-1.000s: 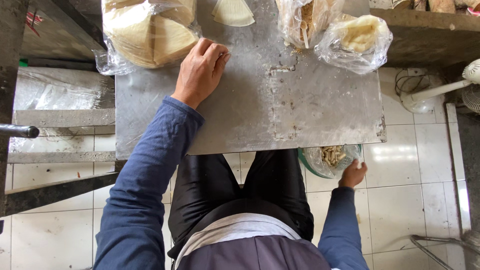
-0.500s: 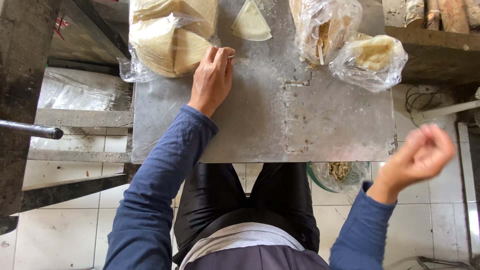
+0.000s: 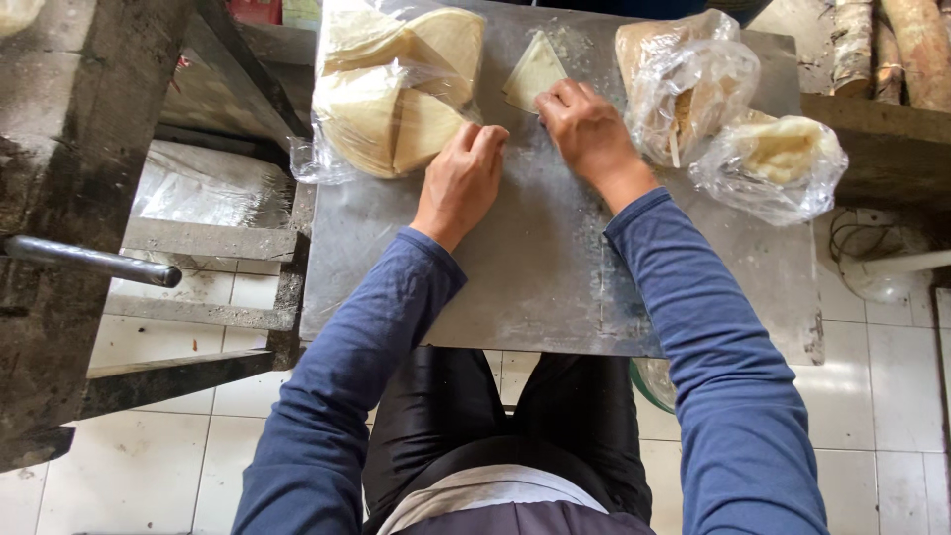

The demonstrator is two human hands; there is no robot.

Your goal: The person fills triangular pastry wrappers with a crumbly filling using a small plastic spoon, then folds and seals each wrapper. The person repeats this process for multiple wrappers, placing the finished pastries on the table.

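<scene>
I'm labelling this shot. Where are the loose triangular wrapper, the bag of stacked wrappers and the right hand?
triangular wrapper [image 3: 532, 71], head view, middle of the pale sheet.
bag of stacked wrappers [image 3: 391, 89], head view, on the plastic over the stack.
right hand [image 3: 589, 129], head view, back of the hand.

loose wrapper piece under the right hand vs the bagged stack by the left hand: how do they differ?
The loose pale triangular dough wrapper lies bare on the grey metal table, touched by the right hand; the stacked pale wrappers in the clear plastic bag are covered, beside the left hand. The loose one is a single thin sheet; the bagged ones form a thick pile. Both are pale cream and wedge-shaped.
</scene>
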